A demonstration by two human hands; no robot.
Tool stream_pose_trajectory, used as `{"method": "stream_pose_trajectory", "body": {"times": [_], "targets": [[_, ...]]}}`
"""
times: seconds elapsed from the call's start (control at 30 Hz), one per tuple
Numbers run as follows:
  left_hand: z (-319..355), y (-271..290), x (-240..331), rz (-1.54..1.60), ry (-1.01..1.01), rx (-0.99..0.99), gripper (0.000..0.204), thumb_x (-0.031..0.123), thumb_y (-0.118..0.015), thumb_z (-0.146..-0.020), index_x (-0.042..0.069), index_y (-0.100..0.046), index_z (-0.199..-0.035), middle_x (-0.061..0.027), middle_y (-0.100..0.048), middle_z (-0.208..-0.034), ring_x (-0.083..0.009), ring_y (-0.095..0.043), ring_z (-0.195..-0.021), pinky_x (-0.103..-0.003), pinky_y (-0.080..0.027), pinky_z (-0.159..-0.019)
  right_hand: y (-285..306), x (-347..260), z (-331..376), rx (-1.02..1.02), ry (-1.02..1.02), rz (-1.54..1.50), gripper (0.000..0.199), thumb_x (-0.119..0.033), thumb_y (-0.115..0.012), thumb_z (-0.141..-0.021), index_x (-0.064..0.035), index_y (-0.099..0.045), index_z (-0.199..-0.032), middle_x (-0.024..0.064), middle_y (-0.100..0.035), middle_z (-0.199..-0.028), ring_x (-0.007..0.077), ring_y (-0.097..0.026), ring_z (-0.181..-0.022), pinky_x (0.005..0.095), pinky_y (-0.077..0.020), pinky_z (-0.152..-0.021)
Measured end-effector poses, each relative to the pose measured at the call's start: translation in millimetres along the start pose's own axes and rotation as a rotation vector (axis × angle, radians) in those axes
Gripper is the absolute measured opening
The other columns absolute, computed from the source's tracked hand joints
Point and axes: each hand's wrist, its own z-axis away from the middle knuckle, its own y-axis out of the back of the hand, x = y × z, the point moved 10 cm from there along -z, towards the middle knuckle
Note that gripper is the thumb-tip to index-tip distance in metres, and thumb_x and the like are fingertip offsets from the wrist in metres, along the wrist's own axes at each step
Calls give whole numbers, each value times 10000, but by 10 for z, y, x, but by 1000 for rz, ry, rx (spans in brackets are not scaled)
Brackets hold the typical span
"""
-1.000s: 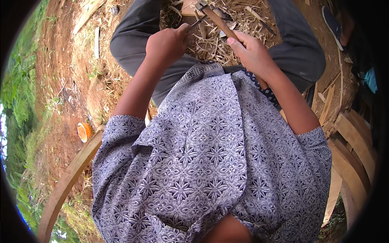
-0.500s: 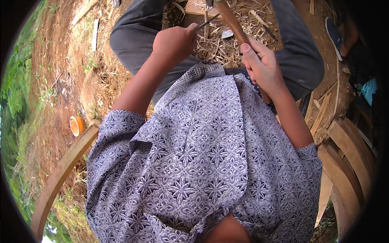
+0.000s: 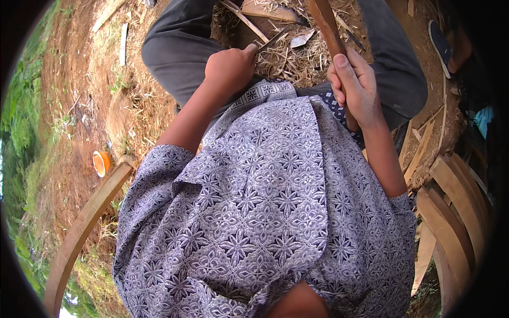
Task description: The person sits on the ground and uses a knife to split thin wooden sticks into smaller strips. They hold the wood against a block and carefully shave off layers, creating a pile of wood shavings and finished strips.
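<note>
My left hand (image 3: 230,69) is closed round a narrow, dark metal tool (image 3: 273,40), like a chisel or blade, which points up and right over the wood shavings (image 3: 281,66) between my legs. My right hand (image 3: 355,87) grips a long brown wooden tool handle (image 3: 324,24). Its upper end runs out of the top of the view, so the head is hidden; its lower end comes out below my fist, near my shirt hem. A crumpled pale scrap (image 3: 302,38) lies on the shavings between the hands. Beyond it is a flat wood piece (image 3: 270,10).
A thin wood strip (image 3: 245,21) slants beside the flat piece. On the left, an orange container (image 3: 102,163) lies on the soil near a curved wooden bar (image 3: 87,225). Curved planks (image 3: 445,222) are stacked at right. Another person's shoe (image 3: 439,46) shows at the upper right.
My right hand has moved right with the wooden handle, whose metal head has left the view at the top. The left hand's metal tool has dipped a little toward me.
</note>
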Motion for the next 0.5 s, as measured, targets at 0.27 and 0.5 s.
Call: {"method": "stream_pose_trajectory", "body": {"times": [0.27, 0.5], "targets": [[-133, 101, 191, 851, 5, 93, 506, 291, -600, -1020, -16, -495, -1409, -234, -708, -1136, -308, -707, -1057, -388, -530, -894, 624, 962, -634, 306, -42, 674, 472, -394, -630, -999, -47, -630, -1319, 108, -698, -851, 254, -662, -666, 375, -552, -670], [-251, 44, 773, 902, -296, 12, 512, 270, -654, -990, 36, -553, -1434, -178, -641, -1165, -294, -608, -1100, -374, -478, -970, 343, 1035, -651, 356, -62, 725, 475, -468, -581, -1012, -30, -743, -1099, 177, -736, -919, 297, -708, -941, 386, -522, -861]]}}
